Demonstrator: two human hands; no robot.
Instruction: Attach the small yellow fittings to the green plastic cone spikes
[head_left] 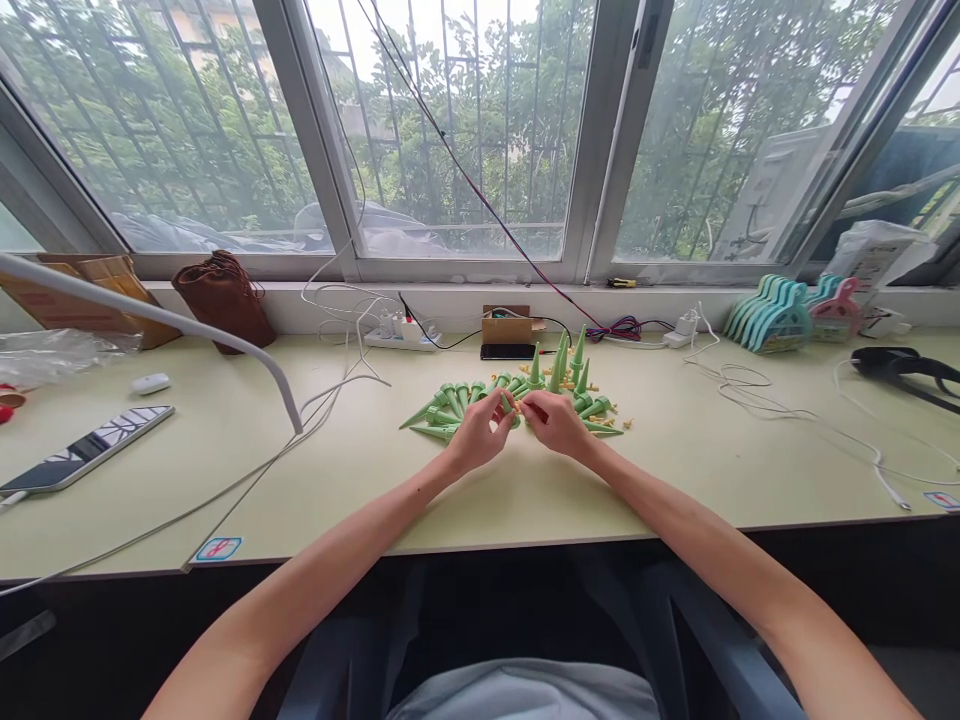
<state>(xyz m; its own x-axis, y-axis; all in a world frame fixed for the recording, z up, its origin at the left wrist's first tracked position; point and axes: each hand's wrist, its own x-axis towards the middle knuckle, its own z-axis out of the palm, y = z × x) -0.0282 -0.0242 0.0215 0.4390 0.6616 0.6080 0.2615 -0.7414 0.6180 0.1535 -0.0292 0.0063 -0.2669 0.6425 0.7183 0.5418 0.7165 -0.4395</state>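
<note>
Over the middle of the desk my two hands meet, fingertips almost touching. My left hand is closed on a green plastic watering spike, mostly hidden by the fingers. A small yellow valve piece shows at the fingertips of my right hand, which is pinched on it. Several green cone-shaped spikes lie fanned out to the left and behind the hands. Others, such as one tall spike, stand point up behind my right hand. Loose yellow pieces lie scattered on the right.
A black phone and small cardboard box sit behind the spikes. White cables cross the desk on the left, near another phone. Turquoise hangers and black straps are at the right.
</note>
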